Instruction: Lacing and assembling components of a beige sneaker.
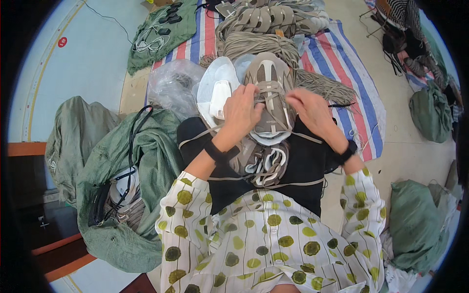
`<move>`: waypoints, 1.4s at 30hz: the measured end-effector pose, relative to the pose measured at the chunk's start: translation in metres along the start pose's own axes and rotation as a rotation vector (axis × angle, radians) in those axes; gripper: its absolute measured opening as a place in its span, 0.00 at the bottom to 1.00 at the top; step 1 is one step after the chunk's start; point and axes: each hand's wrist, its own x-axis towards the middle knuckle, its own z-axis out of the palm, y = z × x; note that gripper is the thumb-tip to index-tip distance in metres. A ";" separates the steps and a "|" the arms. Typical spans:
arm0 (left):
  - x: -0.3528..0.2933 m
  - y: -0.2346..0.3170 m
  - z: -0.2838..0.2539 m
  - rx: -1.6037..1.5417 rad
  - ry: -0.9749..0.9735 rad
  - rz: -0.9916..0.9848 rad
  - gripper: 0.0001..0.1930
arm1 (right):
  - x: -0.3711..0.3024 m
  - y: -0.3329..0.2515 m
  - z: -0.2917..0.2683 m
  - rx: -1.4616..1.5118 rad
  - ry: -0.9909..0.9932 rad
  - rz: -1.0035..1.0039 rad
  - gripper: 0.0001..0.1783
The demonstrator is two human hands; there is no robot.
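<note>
On my lap lies a taupe shoe upper (271,105) with mesh panels and a pale tongue strip, its shoelace (271,87) crossing the eyelets. My left hand (243,111) is closed at the left eyelet row, with thumb and fingers pinching the lace. At the right edge of the upper, my right hand (312,110) has its fingers curled together; what they hold, if anything, I cannot make out. Left of the upper is a white sole-shaped piece (215,85) with a white pad on it. More taupe uppers (268,163) with loose laces lie nearer my body.
Ahead, a striped sheet (349,73) bears stacked shoe uppers (266,20) and bundles of taupe laces (261,45). A clear plastic bag (173,88) lies to the left. An open green sack (146,146) holds shoe parts. More green sacks (415,224) stand at right.
</note>
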 end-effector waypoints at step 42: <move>-0.023 -0.010 -0.009 -0.169 -0.086 -0.092 0.08 | 0.064 0.026 0.026 -0.374 0.277 -0.021 0.04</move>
